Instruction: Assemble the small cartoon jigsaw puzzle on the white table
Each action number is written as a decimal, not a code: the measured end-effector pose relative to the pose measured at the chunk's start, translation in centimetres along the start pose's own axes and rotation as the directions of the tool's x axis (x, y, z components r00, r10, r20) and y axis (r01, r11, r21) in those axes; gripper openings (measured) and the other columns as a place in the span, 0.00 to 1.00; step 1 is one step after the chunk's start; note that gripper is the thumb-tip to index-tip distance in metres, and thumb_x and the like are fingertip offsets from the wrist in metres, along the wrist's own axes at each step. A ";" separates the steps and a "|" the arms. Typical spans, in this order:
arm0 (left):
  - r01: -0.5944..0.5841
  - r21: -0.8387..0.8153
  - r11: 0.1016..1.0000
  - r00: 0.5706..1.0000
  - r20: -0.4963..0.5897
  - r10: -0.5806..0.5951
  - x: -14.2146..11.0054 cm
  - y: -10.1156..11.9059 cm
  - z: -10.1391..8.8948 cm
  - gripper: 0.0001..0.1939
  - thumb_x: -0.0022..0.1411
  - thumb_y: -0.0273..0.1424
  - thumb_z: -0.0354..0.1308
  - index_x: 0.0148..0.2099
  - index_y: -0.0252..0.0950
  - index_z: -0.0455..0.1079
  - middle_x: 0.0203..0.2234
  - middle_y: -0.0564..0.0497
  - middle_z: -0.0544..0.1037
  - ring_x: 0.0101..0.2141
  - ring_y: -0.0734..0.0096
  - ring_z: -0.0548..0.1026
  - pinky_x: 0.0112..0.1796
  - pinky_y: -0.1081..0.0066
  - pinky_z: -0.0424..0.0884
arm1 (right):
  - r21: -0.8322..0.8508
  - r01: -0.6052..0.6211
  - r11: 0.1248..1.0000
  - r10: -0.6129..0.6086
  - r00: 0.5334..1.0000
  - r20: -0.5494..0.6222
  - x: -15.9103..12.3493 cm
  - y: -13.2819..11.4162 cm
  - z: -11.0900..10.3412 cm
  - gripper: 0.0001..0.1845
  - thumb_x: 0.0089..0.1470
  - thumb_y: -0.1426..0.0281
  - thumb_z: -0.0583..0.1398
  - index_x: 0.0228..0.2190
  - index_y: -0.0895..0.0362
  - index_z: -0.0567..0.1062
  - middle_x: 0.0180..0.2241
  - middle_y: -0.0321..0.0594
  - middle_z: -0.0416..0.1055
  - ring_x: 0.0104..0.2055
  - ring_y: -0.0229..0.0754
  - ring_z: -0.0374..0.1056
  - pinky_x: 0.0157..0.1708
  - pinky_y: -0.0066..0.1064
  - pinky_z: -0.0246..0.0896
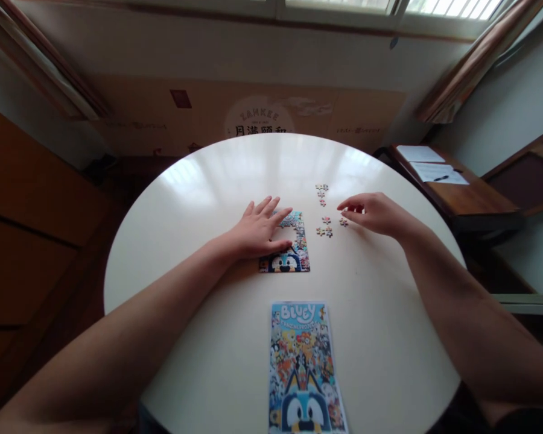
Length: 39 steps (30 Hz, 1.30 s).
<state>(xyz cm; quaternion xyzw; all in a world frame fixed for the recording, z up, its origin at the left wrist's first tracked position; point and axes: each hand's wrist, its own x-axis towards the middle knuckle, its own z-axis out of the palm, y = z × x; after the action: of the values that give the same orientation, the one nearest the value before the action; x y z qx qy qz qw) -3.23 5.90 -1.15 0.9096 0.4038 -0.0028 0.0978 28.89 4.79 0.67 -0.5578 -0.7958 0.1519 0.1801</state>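
My left hand [260, 232] lies flat with its fingers spread over a partly assembled jigsaw puzzle [301, 256]. It covers the puzzle's left side, and a gap shows in the middle between thumb and index finger. My right hand [366, 211] is to the right of the puzzle, thumb and index fingertips brought close together on what looks like a small puzzle piece, mostly hidden. Just below those fingertips a loose puzzle piece [344, 222] rests on the table. More loose pieces [324, 231] lie between the puzzle and my right hand, with another small group [321, 194] farther back.
A printed picture sheet [301, 367] headed "Bluey" lies near me on the round white table [199, 199]. At the right, a wooden side table [484, 196] carries papers [434, 173] and a pen [441, 178]. A printed board [208, 114] stands against the wall beyond.
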 end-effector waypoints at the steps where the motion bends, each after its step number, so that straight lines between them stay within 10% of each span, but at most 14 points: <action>1: -0.001 0.005 1.000 1.000 0.006 0.001 0.0 0.0 0.0 0.45 0.64 0.59 0.49 0.74 0.41 0.44 0.73 0.40 0.37 0.70 0.43 0.37 0.65 0.42 0.35 | -0.002 -0.001 1.000 0.001 1.000 -0.017 0.0 0.1 0.0 0.15 0.56 0.63 0.60 0.39 0.56 0.83 0.32 0.42 0.78 0.32 0.43 0.71 0.34 0.36 0.65; 12: 0.038 0.007 0.999 0.999 -0.012 -0.038 -0.2 0.1 0.1 0.45 0.65 0.61 0.44 0.74 0.42 0.42 0.73 0.42 0.37 0.71 0.46 0.36 0.65 0.43 0.35 | -0.066 -0.035 0.997 0.018 0.970 -0.243 -0.2 0.2 -0.1 0.13 0.56 0.63 0.60 0.36 0.55 0.83 0.27 0.40 0.77 0.28 0.42 0.70 0.31 0.34 0.61; 21: 0.080 -0.008 0.997 0.996 -0.038 -0.080 -0.3 -0.3 0.2 0.51 0.59 0.64 0.51 0.74 0.41 0.45 0.73 0.39 0.42 0.70 0.43 0.40 0.65 0.41 0.39 | 0.114 -0.148 0.982 0.186 0.751 -0.633 0.9 1.1 0.2 0.21 0.59 0.60 0.57 0.17 0.53 0.62 0.16 0.32 0.58 0.22 0.38 0.55 0.25 0.32 0.48; 28: 0.073 0.005 0.997 0.996 -0.044 -0.072 -0.4 -0.5 0.2 0.50 0.59 0.65 0.48 0.74 0.42 0.46 0.72 0.38 0.43 0.70 0.43 0.40 0.65 0.41 0.40 | 0.284 -0.133 0.950 0.286 0.738 -0.611 1.4 2.4 1.8 0.23 0.51 0.63 0.60 0.14 0.52 0.54 0.15 0.29 0.48 0.21 0.36 0.48 0.25 0.32 0.46; 34: 0.062 0.016 0.998 0.998 -0.028 -0.062 -0.5 -0.4 0.0 0.49 0.60 0.64 0.48 0.74 0.40 0.47 0.72 0.38 0.41 0.70 0.43 0.39 0.65 0.41 0.40 | 0.347 -0.079 0.935 0.278 0.769 -0.575 2.4 3.3 3.8 0.05 0.48 0.66 0.61 0.29 0.54 0.73 0.29 0.37 0.72 0.32 0.43 0.67 0.33 0.33 0.60; 39: 0.051 -0.006 0.999 0.998 -0.043 -0.051 -0.5 -0.5 0.0 0.49 0.61 0.64 0.48 0.73 0.41 0.48 0.72 0.38 0.43 0.70 0.41 0.41 0.65 0.41 0.40 | 0.362 -0.054 0.931 0.264 0.784 -0.562 2.6 3.6 4.2 0.23 0.51 0.69 0.57 0.49 0.54 0.75 0.37 0.42 0.76 0.36 0.46 0.70 0.37 0.38 0.64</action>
<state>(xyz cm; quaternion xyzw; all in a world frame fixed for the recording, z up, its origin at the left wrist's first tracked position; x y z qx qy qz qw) -3.96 5.89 -1.23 0.8986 0.4289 0.0155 0.0912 29.10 8.28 -4.36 -0.6052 -0.6101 0.1113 0.4991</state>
